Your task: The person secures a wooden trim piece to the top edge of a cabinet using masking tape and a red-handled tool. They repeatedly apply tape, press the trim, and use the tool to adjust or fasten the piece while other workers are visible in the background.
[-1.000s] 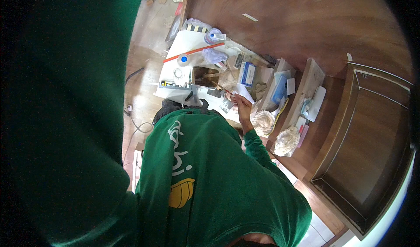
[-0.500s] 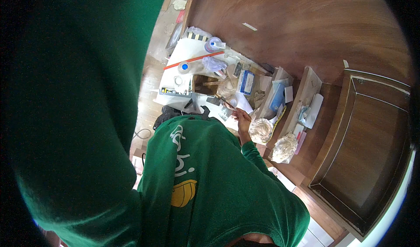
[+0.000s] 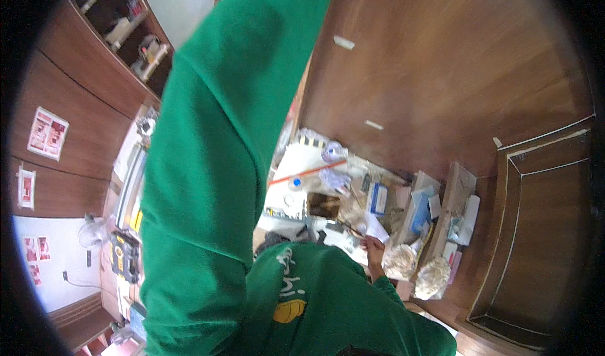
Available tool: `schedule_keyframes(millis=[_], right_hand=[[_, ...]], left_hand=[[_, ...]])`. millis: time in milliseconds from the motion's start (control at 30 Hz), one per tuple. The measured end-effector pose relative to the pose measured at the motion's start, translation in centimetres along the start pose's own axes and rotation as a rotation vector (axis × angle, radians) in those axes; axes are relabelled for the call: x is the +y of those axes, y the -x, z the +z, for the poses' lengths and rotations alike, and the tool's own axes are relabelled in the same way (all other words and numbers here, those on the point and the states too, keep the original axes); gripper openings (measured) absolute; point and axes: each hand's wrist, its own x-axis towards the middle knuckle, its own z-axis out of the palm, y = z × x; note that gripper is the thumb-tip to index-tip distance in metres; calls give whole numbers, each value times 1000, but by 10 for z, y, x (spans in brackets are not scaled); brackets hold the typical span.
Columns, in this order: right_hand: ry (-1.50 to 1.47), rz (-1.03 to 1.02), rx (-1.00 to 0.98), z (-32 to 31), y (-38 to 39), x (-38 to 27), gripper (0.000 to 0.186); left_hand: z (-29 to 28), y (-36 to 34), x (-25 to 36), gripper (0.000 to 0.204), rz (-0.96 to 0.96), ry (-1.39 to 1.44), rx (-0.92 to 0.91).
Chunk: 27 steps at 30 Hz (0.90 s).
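My right hand (image 3: 374,250) is closed around a slim brush-like tool (image 3: 351,229) with a dark end, which points toward the cluttered white worktop (image 3: 287,198). Beside that hand lie a white sheet of paper (image 3: 376,229) and a cream cloth wad (image 3: 400,261). A blue and white box (image 3: 377,198) lies just beyond the paper. My left arm, in a green sleeve (image 3: 205,186), stretches up past the top edge, so my left hand is out of sight. Farther back on the worktop are a blue-capped container (image 3: 296,183), a pale lilac cloth (image 3: 335,181) and an orange strip (image 3: 315,171).
A large brown wooden panel (image 3: 441,72) rises behind the worktop. To the right are narrow ledges (image 3: 462,183) holding a second cloth wad (image 3: 433,277), and a recessed wooden frame (image 3: 548,192). At far left are a fan (image 3: 93,235) and a black-and-yellow case (image 3: 124,257).
The view has shifted, so worktop and right hand sit lower and farther right. My left sleeve now reaches up across the picture, and the room at left has come into sight. The tool is still held.
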Motion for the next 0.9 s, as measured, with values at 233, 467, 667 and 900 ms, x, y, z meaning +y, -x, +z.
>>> schedule_keyframes(millis=[233,467,667,900], right_hand=[[-65,51,-32,15,-7,8,22],[-176,3,-208,20,21,-86,23],[-234,-259,-482,58,68,-243,34],[-461,-583,-631,85,92,-320,32]], left_hand=[[-7,1,13,47,-11,9,-10],[4,-10,-14,58,24,-149,24],[3,-6,0,59,-62,-130,-49],[5,-8,-4,62,-53,-192,-65]])
